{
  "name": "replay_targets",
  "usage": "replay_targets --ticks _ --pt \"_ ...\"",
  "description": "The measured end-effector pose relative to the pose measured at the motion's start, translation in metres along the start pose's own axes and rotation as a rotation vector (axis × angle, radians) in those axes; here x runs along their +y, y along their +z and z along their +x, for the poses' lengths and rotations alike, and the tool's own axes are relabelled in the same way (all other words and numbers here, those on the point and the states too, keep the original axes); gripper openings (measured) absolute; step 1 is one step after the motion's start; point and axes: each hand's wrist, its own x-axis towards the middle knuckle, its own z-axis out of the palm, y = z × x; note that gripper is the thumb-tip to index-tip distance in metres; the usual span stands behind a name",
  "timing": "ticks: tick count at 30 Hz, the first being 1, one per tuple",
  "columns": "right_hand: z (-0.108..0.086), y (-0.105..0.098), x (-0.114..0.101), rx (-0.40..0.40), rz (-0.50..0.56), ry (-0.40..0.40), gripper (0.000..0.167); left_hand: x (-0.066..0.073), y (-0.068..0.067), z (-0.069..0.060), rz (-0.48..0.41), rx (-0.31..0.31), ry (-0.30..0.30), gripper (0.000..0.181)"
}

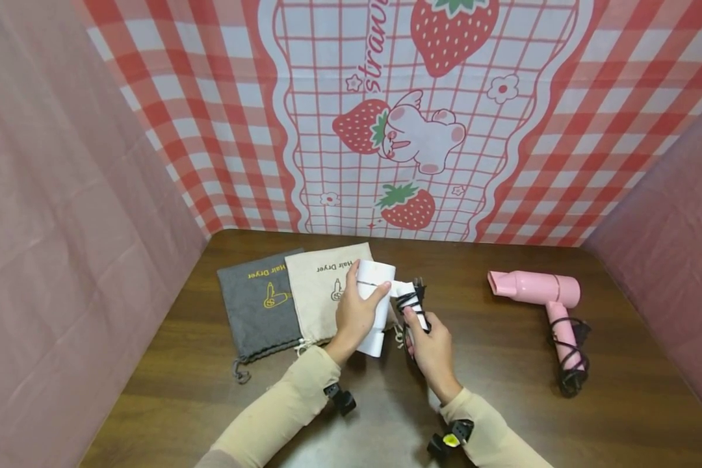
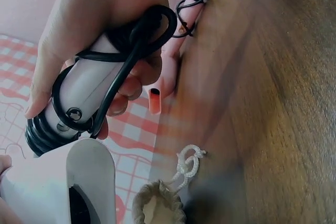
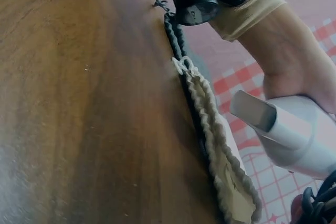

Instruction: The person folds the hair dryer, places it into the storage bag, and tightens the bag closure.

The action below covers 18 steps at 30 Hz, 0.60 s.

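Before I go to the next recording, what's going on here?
A person is holding a white hair dryer above the table. The left grip is around its barrel, and the right grip is on its handle, which has a black cord wound around it. A cream drawstring bag lies partly over a grey one on the person's left, and a pink hair dryer lies on the right.
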Motion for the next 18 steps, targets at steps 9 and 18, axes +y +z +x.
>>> replay_targets --ticks 9,18 --pt "-0.009 0.019 -0.005 0.225 -0.093 -0.189 0.035 0.009 0.010 -0.015 -0.193 0.114 -0.021 0.077" --pt "-0.011 0.028 -0.003 0.280 -0.073 -0.193 0.031 0.008 0.016 -0.020 -0.193 0.159 -0.059 0.076"
